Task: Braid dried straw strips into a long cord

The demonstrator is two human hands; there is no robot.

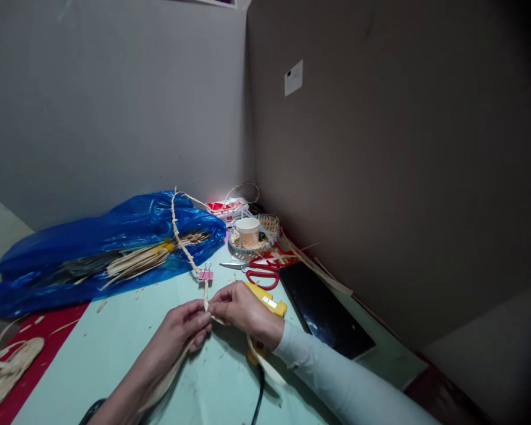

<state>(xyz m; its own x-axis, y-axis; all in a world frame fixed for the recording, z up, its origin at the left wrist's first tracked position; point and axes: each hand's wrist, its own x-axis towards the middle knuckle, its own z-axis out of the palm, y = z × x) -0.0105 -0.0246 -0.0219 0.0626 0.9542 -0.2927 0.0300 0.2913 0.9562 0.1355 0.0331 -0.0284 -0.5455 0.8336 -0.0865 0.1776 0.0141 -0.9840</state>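
Observation:
Both my hands meet at the lower end of a pale braided cord [206, 290] made of flat plant-fibre strips. My left hand [188, 323] pinches the braid and one strip that trails down along my forearm. In my right hand [236, 304], thumb and fingers are closed on another strip [265, 363], whose loose end hangs below the wrist. Just above my fingers a pink binder clip [206, 275] grips the braid. Beyond the clip the finished cord [176, 221] curves up and back. A yellow glue gun [268, 300] lies partly hidden behind my right hand.
Red-handled scissors [263, 277] lie beyond my right hand, before a woven basket [269, 227] with a cup [248, 231]. A black flat panel [321, 307] lies right. Blue plastic [84, 227] with fibre bundles [141, 260] spreads left. A woven fibre piece [15, 375] sits at lower left.

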